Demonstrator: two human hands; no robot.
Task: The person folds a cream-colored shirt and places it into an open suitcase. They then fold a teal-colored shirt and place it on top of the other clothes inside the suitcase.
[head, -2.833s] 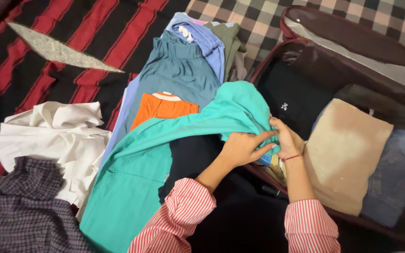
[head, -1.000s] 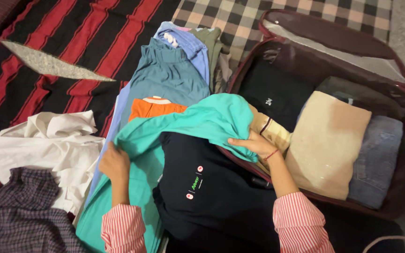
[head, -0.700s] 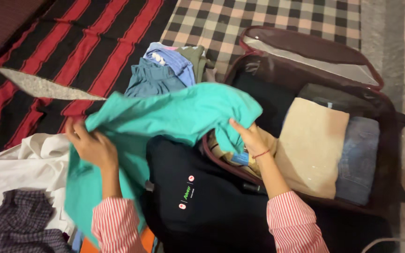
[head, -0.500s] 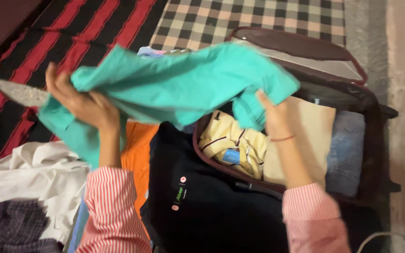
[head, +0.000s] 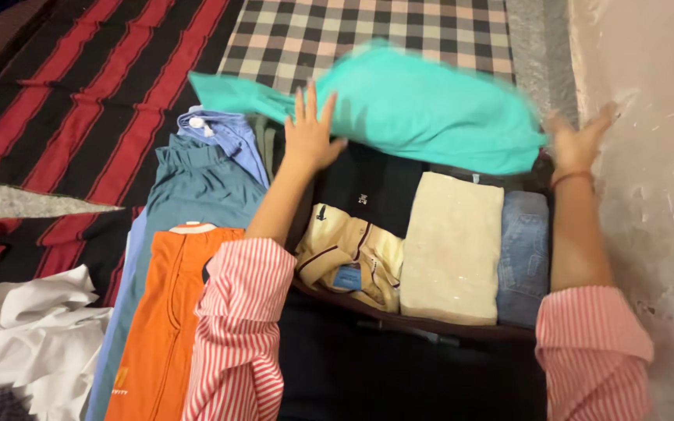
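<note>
- The teal garment (head: 423, 105) is spread across the far end of the open suitcase (head: 431, 323), blurred by motion, its long end trailing left over the checked cloth (head: 368, 27).
- The left hand (head: 310, 132) lies flat on the garment's near left edge, fingers (head: 304, 97) straight and spread apart, gripping nothing.
- The right hand (head: 583, 140) is at the garment's right end, beside the pale wall (head: 649, 156); its fingers look apart, but blur makes it unclear whether they pinch the cloth.
- Both forearms come out of red-and-white striped sleeves (head: 235, 335).
- Inside the suitcase, from left to right, lie a folded yellow polo shirt (head: 352, 253), a beige folded garment (head: 450, 245) and folded blue jeans (head: 523, 253), touching side by side.
- A black garment (head: 372, 187) lies behind the polo shirt, partly under the teal one.
- Left of the suitcase, an orange T-shirt (head: 165, 312) lies on a grey-blue garment (head: 193, 187), with a light blue shirt (head: 224, 132) behind them.
- A crumpled white garment (head: 25, 335) sits at the lower left on the red-and-black striped blanket (head: 79, 93).
</note>
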